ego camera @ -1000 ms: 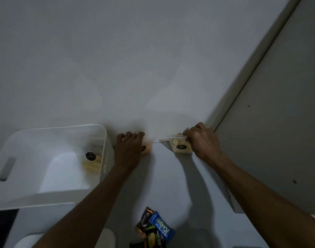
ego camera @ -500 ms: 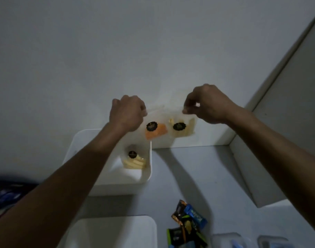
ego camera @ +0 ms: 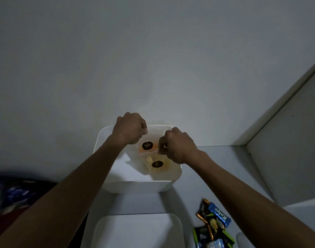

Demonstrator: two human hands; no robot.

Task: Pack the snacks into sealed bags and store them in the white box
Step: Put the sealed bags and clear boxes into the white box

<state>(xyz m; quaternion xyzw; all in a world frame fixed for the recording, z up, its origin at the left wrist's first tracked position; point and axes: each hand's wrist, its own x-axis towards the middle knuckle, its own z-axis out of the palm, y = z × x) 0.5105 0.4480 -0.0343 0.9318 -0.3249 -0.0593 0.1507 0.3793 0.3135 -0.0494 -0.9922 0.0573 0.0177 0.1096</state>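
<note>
A clear sealed bag (ego camera: 154,158) with an orange snack (ego camera: 147,146) and a pale yellow snack (ego camera: 157,164), each with a dark round label, hangs over the open white box (ego camera: 135,185) on the table. My left hand (ego camera: 130,127) pinches the bag's top left corner. My right hand (ego camera: 178,145) pinches its top right edge. The bag's lower part dips inside the box. What else lies in the box is hidden by the bag and my hands.
A white lid or second box (ego camera: 137,230) lies near the front edge. Several wrapped snacks (ego camera: 214,224) are heaped at the front right. A grey wall stands behind, a cabinet side (ego camera: 287,140) at the right, dark cloth (ego camera: 13,197) at the left.
Both hands carried the bag left and down from in front of the wall to over the white box. My right hand came closer to the left one, and the bag now tilts.
</note>
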